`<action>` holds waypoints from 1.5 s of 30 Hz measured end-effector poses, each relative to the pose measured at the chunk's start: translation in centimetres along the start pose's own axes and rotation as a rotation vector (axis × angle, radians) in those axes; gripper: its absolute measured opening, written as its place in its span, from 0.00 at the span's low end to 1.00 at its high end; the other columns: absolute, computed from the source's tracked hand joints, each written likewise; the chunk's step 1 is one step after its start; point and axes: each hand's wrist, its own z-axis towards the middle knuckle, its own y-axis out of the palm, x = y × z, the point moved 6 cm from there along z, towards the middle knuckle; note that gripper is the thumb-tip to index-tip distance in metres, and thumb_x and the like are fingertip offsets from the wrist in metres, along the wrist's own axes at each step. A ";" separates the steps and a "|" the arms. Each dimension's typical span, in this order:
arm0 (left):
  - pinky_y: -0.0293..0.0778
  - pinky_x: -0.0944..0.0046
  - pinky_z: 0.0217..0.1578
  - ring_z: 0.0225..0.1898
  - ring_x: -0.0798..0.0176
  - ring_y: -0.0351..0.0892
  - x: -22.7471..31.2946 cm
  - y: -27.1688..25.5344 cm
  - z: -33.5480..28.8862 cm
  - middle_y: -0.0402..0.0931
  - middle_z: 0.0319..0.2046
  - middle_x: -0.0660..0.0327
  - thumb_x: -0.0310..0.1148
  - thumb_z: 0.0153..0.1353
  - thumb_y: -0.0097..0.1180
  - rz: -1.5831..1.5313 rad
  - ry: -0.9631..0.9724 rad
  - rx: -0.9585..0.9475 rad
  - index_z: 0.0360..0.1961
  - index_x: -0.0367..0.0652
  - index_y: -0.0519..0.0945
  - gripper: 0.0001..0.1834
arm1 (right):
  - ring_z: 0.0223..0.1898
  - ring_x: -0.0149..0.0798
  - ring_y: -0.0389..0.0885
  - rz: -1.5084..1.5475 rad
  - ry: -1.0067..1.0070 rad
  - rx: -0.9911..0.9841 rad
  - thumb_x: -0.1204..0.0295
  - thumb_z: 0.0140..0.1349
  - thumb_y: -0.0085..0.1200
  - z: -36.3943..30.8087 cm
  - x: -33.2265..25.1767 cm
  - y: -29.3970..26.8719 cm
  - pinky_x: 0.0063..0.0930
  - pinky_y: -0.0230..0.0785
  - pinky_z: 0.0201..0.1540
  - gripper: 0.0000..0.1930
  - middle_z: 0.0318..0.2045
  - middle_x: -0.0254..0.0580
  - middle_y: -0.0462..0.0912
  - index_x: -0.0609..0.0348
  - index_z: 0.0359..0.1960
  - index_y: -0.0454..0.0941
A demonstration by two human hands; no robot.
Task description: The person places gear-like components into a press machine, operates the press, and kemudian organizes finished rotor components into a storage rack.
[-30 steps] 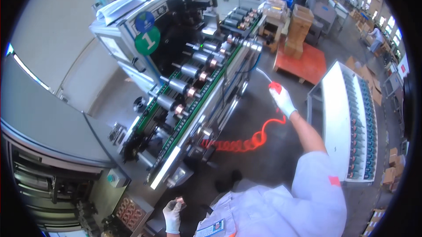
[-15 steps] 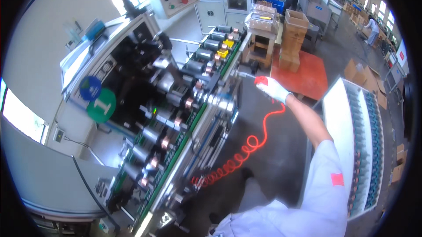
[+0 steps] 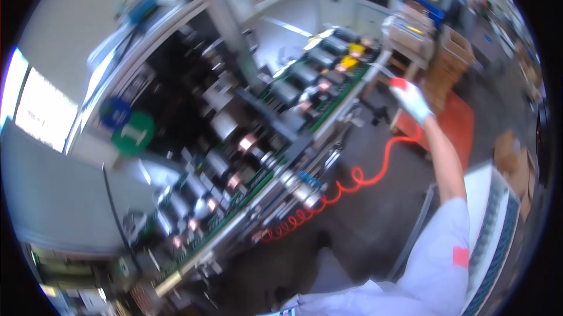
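A green-edged conveyor [image 3: 335, 106] carries a row of metal rotors [image 3: 304, 73] with copper-coloured ends.

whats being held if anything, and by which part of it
The right hand holds a red air gun by its body, with the thin nozzle sticking out free. The left hand is out of view, so its hold cannot be told.

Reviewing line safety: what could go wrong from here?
The red coiled hose looks close to the silver cylinder beside the conveyor; it might snag there. The thin nozzle of the red tool in the right hand points toward the far rotors and could knock one. The hose might also trip someone.
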 end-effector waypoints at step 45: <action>0.79 0.68 0.46 0.39 0.69 0.83 -30.7 -34.6 -4.4 0.85 0.37 0.60 0.33 0.65 0.64 -0.837 0.195 0.360 0.44 0.33 0.83 0.13 | 0.48 0.55 0.82 -0.320 -0.606 -1.026 0.58 0.60 0.60 -43.6 -80.7 38.1 0.42 0.73 0.53 0.20 0.44 0.54 0.84 0.55 0.51 0.82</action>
